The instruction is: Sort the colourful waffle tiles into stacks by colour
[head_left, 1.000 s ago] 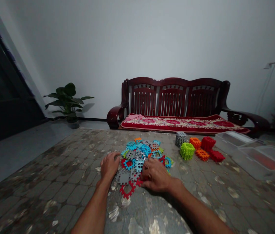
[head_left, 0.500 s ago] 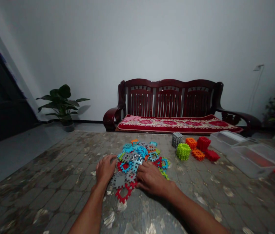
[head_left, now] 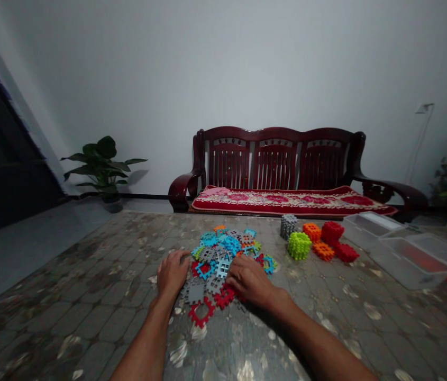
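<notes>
A loose pile of flat interlocking plastic tiles [head_left: 227,248] in blue, grey, red, orange and green lies on the table [head_left: 88,296]. My left hand [head_left: 172,272] rests palm down on the pile's left edge, fingers curled over grey pieces. My right hand [head_left: 249,280] lies on the pile's near right side, fingers bent down among the red and grey tiles [head_left: 211,296]. What the fingertips grip, if anything, is hidden.
Assembled tile cubes stand to the right: grey [head_left: 289,226], green [head_left: 299,245], orange [head_left: 312,232] and red [head_left: 331,232]. Clear plastic boxes [head_left: 413,248] sit at the far right. A wooden bench [head_left: 279,169] and a potted plant [head_left: 104,166] stand behind the table.
Both hands stay on the pile with small shifts. My right hand has slid slightly, and more red tiles now show between the hands. The view moved a little.
</notes>
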